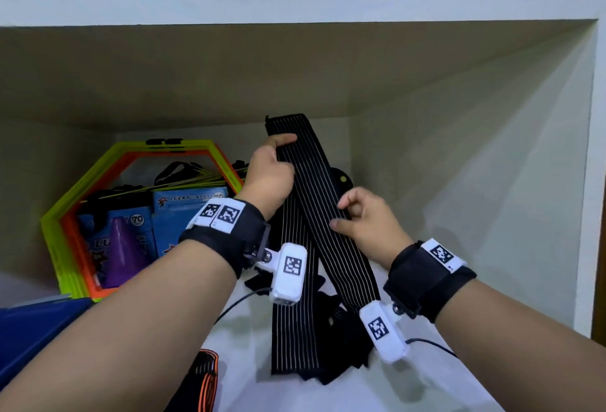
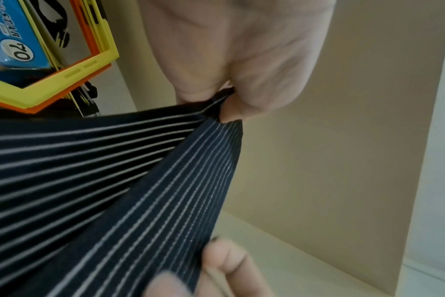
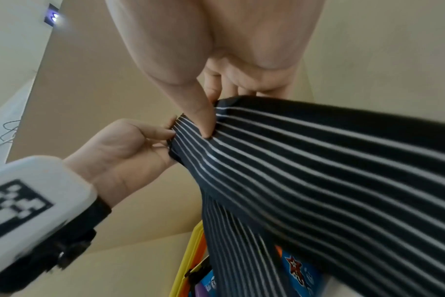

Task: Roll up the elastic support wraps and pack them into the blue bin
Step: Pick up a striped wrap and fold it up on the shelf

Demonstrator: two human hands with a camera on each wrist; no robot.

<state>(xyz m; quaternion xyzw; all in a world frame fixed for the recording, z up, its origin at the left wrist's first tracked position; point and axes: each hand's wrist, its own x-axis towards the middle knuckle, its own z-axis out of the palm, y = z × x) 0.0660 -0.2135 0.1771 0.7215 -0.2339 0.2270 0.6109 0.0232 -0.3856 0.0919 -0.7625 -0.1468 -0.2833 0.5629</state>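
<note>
Both hands are up inside the shelf, the left hand (image 1: 270,175) pinching the striped wrap (image 1: 314,188) near its top end, the right hand (image 1: 367,218) pinching its edge lower down; I'd square that top end before rolling tightly; the blue bin (image 1: 36,323) waits lower left; only the right wrist view shows the right thumb (image 3: 203,118) pressed flat on the stripes.

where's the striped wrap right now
In the head view the striped wrap is centre frame, held up inside the shelf: the left hand grips its upper part, the right hand pinches it lower down.
</note>
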